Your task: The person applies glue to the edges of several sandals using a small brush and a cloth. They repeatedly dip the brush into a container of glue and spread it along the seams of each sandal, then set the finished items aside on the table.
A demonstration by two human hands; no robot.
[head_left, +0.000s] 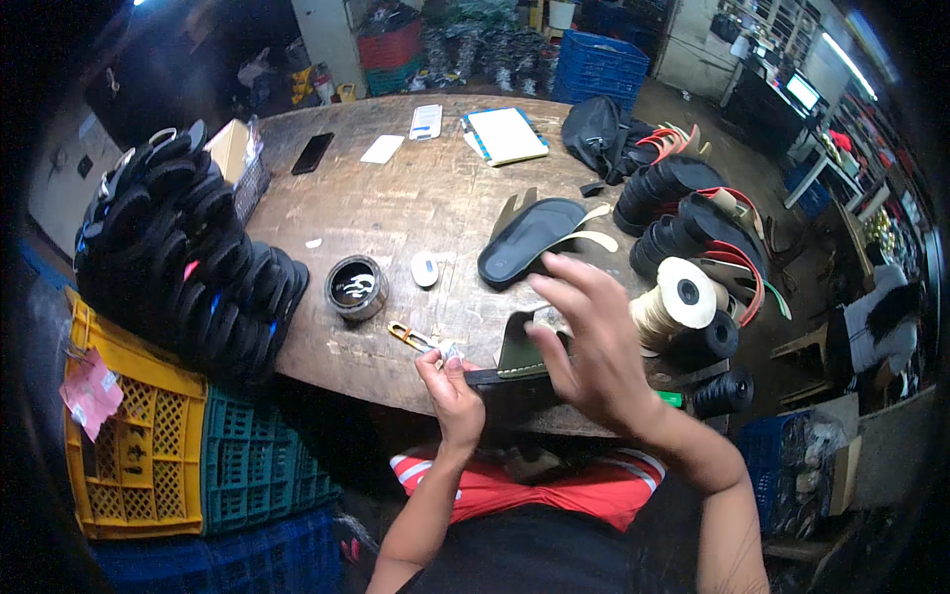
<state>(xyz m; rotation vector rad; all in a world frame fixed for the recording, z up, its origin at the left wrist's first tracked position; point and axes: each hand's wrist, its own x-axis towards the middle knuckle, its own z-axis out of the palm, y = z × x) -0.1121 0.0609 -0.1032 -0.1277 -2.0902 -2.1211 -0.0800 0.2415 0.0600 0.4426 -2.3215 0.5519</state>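
Note:
At the table's near edge, my left hand (454,398) is closed on one end of a black sandal with a dark green strap (519,348) edged in pale stitching. Close to its fingertips is a small yellow-handled tool (406,335) with a whitish bit; whether the hand touches it, I cannot tell. My right hand (597,342) is raised over the other end of the sandal, fingers apart, slightly blurred, with nothing visible in it. Beyond it lies a black sandal footbed (529,241) with loose beige straps. A dark pot (355,288) and a white oval piece (426,269) sit left of centre.
Black soles (178,238) are piled at the left, above yellow (139,426) and teal crates. On the right stand a cream thread spool (681,295), black spools (722,391) and stacked soles with straps (683,223). A phone (313,153), notebook (507,136) and black bag (594,137) lie farther back.

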